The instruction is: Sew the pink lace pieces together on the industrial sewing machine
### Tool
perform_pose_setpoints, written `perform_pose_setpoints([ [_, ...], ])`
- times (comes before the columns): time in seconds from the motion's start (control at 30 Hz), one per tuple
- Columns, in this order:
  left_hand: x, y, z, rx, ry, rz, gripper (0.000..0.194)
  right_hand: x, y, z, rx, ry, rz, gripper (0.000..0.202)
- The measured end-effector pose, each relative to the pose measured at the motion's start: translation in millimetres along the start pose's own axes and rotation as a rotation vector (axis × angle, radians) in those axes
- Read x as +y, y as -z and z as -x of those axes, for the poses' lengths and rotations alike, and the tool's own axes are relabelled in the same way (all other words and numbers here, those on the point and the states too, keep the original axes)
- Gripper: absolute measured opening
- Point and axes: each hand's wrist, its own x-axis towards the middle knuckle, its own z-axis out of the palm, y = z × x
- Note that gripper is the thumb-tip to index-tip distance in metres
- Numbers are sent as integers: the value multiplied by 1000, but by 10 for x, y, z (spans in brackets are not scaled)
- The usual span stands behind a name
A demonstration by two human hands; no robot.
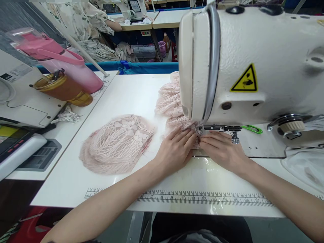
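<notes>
Gathered pale pink lace fabric (170,101) runs under the head of a white sewing machine (243,47), partly hidden behind it. My left hand (176,146) lies on the lace just left of the presser foot (199,130), its fingers stretched out flat over the cloth. On the other side, my right hand (222,148) has its fingers pressed together, with the tips at the lace edge close to the foot. Its thumb is hidden. A second, rounded pile of pink lace (117,145) with loose red threads rests on the table to the left.
A printed ruler strip (184,198) follows the front of the white table (131,91). Left stand a pink bottle (73,67), a brown cup (63,89) and another machine (25,94). A green clip (252,129) sits right of the foot. A person's arm (112,25) shows behind.
</notes>
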Motion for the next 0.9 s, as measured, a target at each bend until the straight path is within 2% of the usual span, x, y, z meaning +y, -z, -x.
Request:
perform_pose_setpoints([
  [0.13,19,-7,2,12,-1,-20,38,24,47,-32,43,63,78,24],
  [0.27,38,-6,-7,22,-4,-28,36,26,95,-62,96,40,178,18],
  [0.9,43,-13,-55,8,40,-24,31,59,125,-90,2,-89,223,20],
])
